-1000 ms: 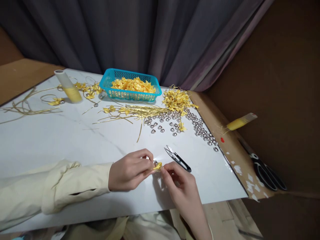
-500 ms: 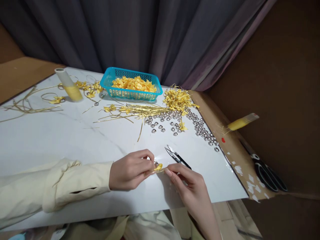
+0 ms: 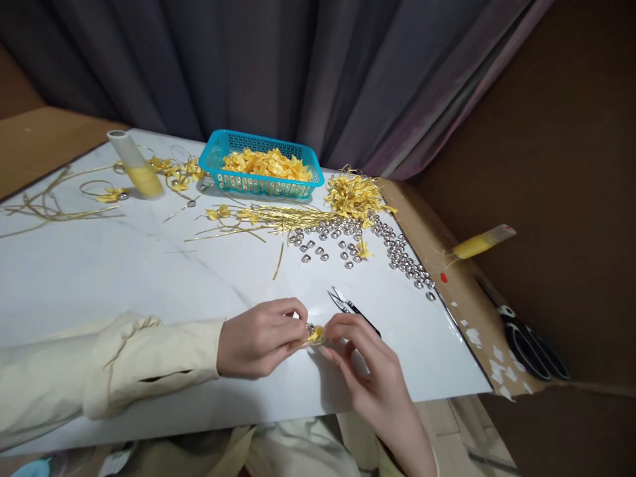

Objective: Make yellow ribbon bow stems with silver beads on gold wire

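My left hand (image 3: 261,338) pinches a small yellow ribbon bow (image 3: 315,334) with a silver bead at its top, low over the white tabletop (image 3: 124,271). My right hand (image 3: 365,368) meets it from the right, thumb and fingertips closed on the same bow. Small black thread snips (image 3: 354,309) lie just behind my right hand's fingers.
A blue basket (image 3: 263,165) of yellow bows stands at the back. In front of it lie gold wires (image 3: 278,218), a pile of wired bows (image 3: 355,195) and several silver beads (image 3: 397,255). A yellow thread cone (image 3: 134,165) is far left; black scissors (image 3: 529,344) lie on cardboard right.
My right hand has turned and moved up onto the bow, its fingers now curled over the bow's right side. My left hand has stayed in place.
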A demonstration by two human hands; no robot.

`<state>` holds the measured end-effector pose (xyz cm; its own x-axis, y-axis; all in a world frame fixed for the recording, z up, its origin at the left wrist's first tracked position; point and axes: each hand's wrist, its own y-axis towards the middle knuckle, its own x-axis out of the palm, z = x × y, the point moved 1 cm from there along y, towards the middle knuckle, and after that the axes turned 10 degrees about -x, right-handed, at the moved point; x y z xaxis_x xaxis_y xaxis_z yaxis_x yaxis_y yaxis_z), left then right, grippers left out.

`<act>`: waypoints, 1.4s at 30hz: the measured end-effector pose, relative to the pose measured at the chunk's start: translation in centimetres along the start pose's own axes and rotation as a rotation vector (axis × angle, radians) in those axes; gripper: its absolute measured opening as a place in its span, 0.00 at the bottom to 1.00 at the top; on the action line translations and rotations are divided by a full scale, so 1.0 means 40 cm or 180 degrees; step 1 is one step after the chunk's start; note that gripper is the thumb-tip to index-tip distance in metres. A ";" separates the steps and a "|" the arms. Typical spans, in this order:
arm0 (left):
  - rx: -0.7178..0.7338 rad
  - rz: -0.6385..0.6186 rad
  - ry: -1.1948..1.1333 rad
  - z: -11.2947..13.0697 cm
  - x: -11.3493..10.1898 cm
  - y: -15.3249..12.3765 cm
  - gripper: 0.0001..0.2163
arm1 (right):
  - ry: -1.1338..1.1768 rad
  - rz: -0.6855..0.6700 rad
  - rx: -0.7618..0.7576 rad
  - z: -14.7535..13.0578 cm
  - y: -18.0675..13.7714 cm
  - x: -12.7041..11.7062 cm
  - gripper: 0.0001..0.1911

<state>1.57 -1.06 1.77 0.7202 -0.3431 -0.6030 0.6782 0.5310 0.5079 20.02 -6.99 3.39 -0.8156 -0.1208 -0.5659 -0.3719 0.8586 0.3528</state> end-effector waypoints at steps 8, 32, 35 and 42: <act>0.0147 -0.0101 0.0076 -0.003 0.005 0.000 0.08 | -0.0215 -0.0114 0.0057 0.012 0.005 0.007 0.05; 0.0396 -0.0291 0.0424 -0.004 0.002 -0.003 0.09 | -0.0272 -0.0235 -0.0160 0.018 0.008 -0.001 0.06; 0.0405 -0.0298 0.0519 -0.005 0.001 -0.004 0.10 | -0.0303 -0.0237 -0.0133 0.018 0.007 -0.002 0.07; 0.0437 -0.0327 0.0570 -0.007 0.003 -0.005 0.11 | -0.0200 -0.0287 -0.0134 0.017 0.009 0.003 0.07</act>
<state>1.49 -1.01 1.41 0.6174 -0.2404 -0.7490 0.7688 0.3860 0.5099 20.09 -6.36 2.94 -0.7492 -0.1640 -0.6417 -0.4618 0.8238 0.3286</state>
